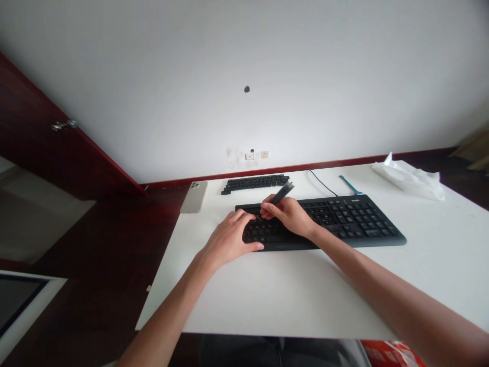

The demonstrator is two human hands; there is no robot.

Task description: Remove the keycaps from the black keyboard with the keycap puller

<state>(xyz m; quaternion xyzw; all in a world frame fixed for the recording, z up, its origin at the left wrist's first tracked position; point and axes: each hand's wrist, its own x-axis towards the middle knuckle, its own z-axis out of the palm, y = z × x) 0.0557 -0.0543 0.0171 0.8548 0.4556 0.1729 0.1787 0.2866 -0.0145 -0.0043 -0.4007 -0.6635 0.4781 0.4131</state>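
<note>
A black keyboard (367, 224) lies on the white table, and some keys in its upper middle part have no caps. My left hand (233, 234) grips the keyboard's left end, thumb along the front edge and fingertips on the keys. Over the left keys, my right hand (288, 211) is closed around a black keycap puller (281, 192) with metal at its upper end. A thin wire shows below my fingers, between the two hands. Whether it is hooked on a key, I cannot tell. Behind the keyboard, loose black keycaps (255, 182) stand in rows.
A phone (194, 197) lies face down at the table's (290, 295) back left. Toward the back right are a blue plastic tool (350, 185) and a crumpled white bag (410, 178). The keyboard's cable (323, 182) runs off the back edge toward the wall.
</note>
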